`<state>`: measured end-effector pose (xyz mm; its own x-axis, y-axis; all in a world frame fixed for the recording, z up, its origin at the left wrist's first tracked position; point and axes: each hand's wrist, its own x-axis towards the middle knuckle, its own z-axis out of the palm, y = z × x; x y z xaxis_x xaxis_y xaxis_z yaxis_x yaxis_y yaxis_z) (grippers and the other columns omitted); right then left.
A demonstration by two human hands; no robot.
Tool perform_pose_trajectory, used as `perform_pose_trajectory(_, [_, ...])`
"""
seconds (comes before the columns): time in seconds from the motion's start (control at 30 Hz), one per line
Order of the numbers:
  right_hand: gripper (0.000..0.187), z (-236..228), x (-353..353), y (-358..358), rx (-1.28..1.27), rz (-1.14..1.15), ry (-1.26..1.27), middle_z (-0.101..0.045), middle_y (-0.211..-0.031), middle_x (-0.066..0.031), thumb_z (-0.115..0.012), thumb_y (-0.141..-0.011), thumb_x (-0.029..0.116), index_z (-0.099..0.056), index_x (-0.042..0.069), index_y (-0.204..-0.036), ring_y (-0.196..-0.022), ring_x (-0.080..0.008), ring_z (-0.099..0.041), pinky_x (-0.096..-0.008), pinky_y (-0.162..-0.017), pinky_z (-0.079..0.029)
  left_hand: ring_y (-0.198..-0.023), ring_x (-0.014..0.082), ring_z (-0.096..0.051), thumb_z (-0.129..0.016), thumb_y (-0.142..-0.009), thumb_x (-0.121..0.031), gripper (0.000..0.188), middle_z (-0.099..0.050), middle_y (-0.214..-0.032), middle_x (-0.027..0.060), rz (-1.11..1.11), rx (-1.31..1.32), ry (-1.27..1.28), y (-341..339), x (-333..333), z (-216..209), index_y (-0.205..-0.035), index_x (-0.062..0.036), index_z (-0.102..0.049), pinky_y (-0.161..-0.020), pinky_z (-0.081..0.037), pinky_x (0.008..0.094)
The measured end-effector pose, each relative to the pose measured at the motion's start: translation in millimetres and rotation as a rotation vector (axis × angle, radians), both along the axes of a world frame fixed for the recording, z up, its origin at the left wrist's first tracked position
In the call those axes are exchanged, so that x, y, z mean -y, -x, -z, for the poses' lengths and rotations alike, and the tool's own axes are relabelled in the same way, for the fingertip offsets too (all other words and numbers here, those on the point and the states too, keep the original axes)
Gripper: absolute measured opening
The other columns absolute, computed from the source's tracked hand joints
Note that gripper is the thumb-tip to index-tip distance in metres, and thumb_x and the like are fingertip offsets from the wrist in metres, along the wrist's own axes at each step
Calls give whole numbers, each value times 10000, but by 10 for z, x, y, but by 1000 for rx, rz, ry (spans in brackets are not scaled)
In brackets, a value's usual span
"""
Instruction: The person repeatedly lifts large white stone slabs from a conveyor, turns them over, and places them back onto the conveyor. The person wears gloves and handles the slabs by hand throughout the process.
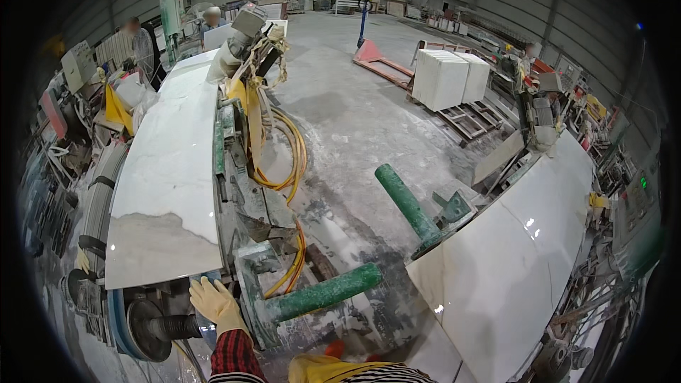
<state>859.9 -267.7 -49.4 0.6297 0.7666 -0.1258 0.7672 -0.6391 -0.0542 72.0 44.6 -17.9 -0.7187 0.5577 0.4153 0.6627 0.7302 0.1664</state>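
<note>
My left hand (217, 305), in a pale yellow rubber glove with a red-and-black sleeve behind it, is at the near right corner of a glossy white stone slab (174, 170). Its fingers are stretched out, and nothing shows in its grip. Whether the fingertips touch the slab or the blue part (202, 276) just below it, I cannot tell. The slab lies on a long machine bed and has a brownish patch along its near end. Beside the hand are a black pulley wheel (147, 330) and a green roller (326, 292). My right hand is out of view.
Another white slab (507, 241) lies on the machine bed at right, near a second green roller (406, 200). Yellow hoses (301, 156) run along the wet floor. Farther off stand a red pallet jack (383, 64), stacked white slabs (441, 79) and several people (145, 50).
</note>
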Motion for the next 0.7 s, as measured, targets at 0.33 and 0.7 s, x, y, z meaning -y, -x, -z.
perform_pose_trajectory(0.33, [924,-407,-1990,1487,-112,-624,-479,-488,-1724,-339,-860,-900,321,-495,-59,-1659,-1592,-580,-440,-647,-1350,-318,-1490,436,-546,-685,-1097,-322,455,-632,-1606,245,-37,20,3,14,94,-69,-1456,-45,-719,-1248,-420,552])
perform_pose_trajectory(0.7, [686,185,-2493,1196,250,-535,-520,-600,-1611,-323,-680,-1024,254,-549,-40,-1630,-1528,-541,-532,-643,-1300,-386,-1491,460,-545,-708,-1075,-316,434,-623,-1611,256,-23,-13,-57,-59,99,9,-1422,-55,-700,-1274,-396,571])
